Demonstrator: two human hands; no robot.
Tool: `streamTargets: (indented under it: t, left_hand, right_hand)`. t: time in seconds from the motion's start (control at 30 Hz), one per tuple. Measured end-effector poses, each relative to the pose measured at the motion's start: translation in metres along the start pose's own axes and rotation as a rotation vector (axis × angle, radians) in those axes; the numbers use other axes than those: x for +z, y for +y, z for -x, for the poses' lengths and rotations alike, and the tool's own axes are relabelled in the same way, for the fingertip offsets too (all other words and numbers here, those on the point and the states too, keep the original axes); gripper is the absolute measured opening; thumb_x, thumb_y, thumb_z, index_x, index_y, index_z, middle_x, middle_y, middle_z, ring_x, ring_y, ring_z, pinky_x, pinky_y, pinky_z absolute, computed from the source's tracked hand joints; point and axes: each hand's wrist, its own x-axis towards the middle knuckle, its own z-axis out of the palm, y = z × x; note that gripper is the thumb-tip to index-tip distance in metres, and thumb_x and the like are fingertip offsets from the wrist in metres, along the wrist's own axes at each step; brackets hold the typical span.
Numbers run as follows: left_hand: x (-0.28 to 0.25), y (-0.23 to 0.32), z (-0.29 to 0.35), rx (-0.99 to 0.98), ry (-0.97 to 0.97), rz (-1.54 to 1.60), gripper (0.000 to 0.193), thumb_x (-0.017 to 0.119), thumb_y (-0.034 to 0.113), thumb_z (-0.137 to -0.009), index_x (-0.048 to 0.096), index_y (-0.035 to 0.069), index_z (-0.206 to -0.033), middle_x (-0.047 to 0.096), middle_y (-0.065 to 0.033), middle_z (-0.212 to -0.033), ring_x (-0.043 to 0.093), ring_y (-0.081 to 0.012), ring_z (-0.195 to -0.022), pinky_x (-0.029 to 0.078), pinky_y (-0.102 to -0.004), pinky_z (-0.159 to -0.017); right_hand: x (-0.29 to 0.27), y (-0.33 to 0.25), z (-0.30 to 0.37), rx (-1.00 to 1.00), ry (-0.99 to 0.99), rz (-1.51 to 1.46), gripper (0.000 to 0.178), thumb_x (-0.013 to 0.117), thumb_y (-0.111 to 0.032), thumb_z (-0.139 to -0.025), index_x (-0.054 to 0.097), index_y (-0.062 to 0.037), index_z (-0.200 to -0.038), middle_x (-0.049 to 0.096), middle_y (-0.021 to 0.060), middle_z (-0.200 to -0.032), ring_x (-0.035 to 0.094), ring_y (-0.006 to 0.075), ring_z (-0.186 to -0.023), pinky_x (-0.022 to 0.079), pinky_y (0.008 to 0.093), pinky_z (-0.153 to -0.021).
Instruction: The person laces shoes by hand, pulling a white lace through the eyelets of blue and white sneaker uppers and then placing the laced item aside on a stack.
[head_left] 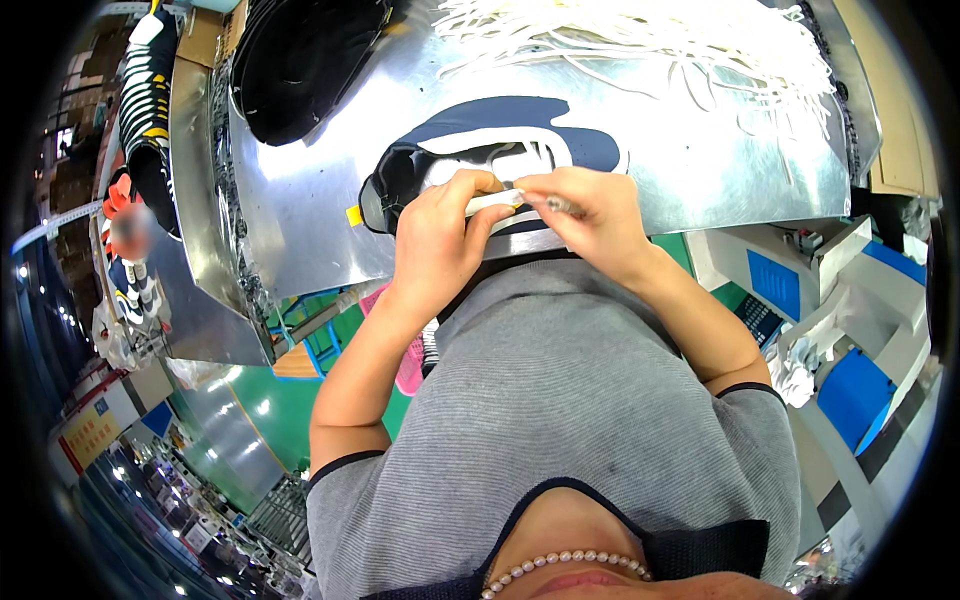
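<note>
A navy, white and black shoe upper (485,119) lies on its side at the near edge of the metal table. Over its near side, my left hand (440,228) pinches a flat white strip (492,204) between thumb and fingers; whether this is a lace or part of the upper I cannot tell. My right hand (606,218) is closed round a slim metal hand tool (566,206) with a rounded end. Both hands' fingertips meet at the white strip, and the tool's working tip is hidden there.
Many loose white shoelaces (640,40) are heaped at the table's (720,185) far right. Black shoe pieces (300,75) lie at the far left. Along the left side runs a row of striped shoes (145,105). Below right stands a white shelf unit with a blue panel (855,400).
</note>
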Motion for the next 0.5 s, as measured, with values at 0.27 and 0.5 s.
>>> streamTargets:
  t: [0.27, 0.5]
  left_hand:
    - [-0.014, 0.002, -0.008, -0.127, -0.198, 0.200, 0.027, 0.078, 0.011, -0.085, 0.061, 0.000, -0.103, 0.072, -0.0118, -0.096, 0.072, -0.0200, -0.089, 0.054, -0.0304, -0.078]
    - [-0.006, 0.002, -0.008, -0.121, -0.132, 0.133, 0.026, 0.080, 0.013, -0.083, 0.064, 0.000, -0.099, 0.073, -0.0132, -0.092, 0.073, -0.0225, -0.086, 0.055, -0.0309, -0.076]
  right_hand:
    - [-0.008, 0.007, 0.016, -0.196, -0.176, 0.283, 0.048, 0.073, -0.012, -0.082, 0.064, -0.0177, -0.129, 0.069, 0.0028, -0.076, 0.064, 0.0212, -0.058, 0.049, 0.0338, -0.053]
    - [-0.023, -0.018, 0.012, 0.197, -0.341, -0.125, 0.043, 0.068, -0.019, -0.092, 0.052, -0.0067, -0.131, 0.067, 0.0099, -0.081, 0.066, 0.0269, -0.067, 0.050, 0.0350, -0.062]
